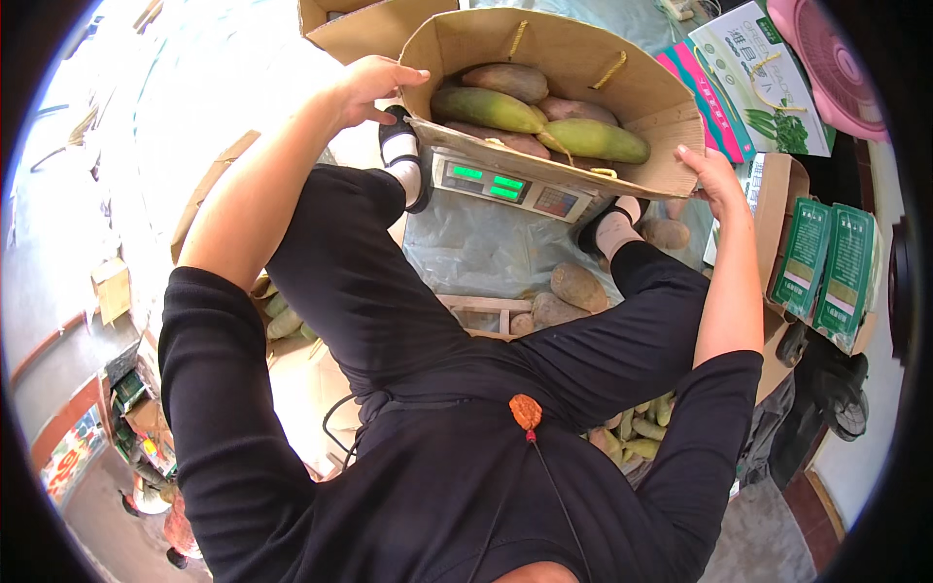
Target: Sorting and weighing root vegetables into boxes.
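Note:
A brown cardboard box (pixel 564 51) with yellow rope handles stands in front of me, tilted so its open top shows. Long green radishes (pixel 598 142) lie in it among reddish-brown tubers (pixel 507 82) that look like sweet potatoes. My left hand (pixel 367 92) grips the box's left edge, its fingers over the rim. At the right edge, my right hand (pixel 717 182) pinches the cardboard between thumb and fingers. Below the box's near side shows a scale (pixel 505 185) with lit green displays; the box hides its top.
Loose tubers (pixel 573 291) lie on the plastic-covered floor between my legs, by a wooden frame (pixel 481 309). Another open box (pixel 374 34) stands beyond. On the right are printed cartons (pixel 768 87), a pink basket (pixel 831 63) and green packages (pixel 824 262). More radishes (pixel 637 432) lie beside me.

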Tool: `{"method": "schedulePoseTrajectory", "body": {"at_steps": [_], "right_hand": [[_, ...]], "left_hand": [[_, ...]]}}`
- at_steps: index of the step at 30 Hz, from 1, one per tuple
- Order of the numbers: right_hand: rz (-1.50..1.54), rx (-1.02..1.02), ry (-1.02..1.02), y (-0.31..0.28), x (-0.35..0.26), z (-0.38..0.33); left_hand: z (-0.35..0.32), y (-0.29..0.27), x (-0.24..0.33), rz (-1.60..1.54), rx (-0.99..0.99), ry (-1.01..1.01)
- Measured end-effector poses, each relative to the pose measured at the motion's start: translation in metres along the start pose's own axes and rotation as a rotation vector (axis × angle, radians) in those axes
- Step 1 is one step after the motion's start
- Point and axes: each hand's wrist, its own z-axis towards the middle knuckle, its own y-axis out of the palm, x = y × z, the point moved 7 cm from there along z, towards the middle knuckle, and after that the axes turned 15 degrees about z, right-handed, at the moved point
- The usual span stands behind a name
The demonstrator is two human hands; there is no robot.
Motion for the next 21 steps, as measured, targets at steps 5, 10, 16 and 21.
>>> {"method": "schedulePoseTrajectory", "body": {"at_steps": [5,10,16,21], "right_hand": [[-0.012,0.019,-0.035,0.003,0.000,0.005],[0.058,0.067,0.007,-0.006,0.002,0.002],[0.152,-0.013,-0.064,0.010,-0.009,0.007],[0.194,-0.084,-0.159,0.028,-0.037,-0.002]], "left_hand": [[0.000,-0.003,-0.005,-0.058,0.002,0.000],[0.000,0.008,0.006,-0.080,0.090,-0.038],[-0.003,0.002,-0.006,-0.037,0.154,-0.046],[0.004,-0.018,-0.036,-0.108,0.148,-0.073]]}}
